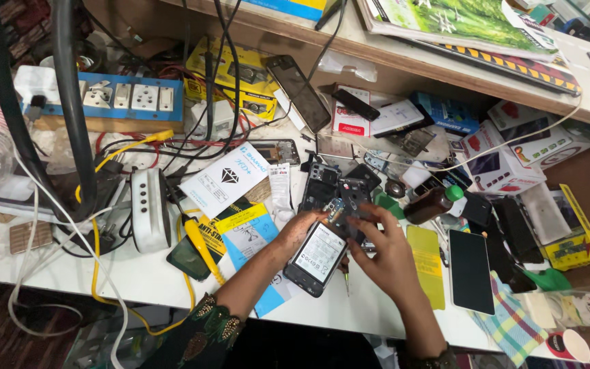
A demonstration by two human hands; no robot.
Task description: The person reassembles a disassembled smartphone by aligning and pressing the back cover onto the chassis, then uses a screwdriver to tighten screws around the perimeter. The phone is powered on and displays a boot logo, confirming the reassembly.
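Black opened smartphone with exposed white battery sits at bench front edge; left hand fingers curled round its side, right hand fingertips pinching top. Risk, judged: slips onto cluttered tools, flex tears.

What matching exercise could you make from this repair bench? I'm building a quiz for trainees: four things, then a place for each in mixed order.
Things:
1. opened phone
2. brown bottle
3. blue socket strip
4. checked cloth

Places:
A. far left of the bench, by the thick black cables
B. near edge of the bench, at the right
C. between the left hand and the right hand
D. lying on its side, just right of the hands

Pairs: 1-C, 2-D, 3-A, 4-B
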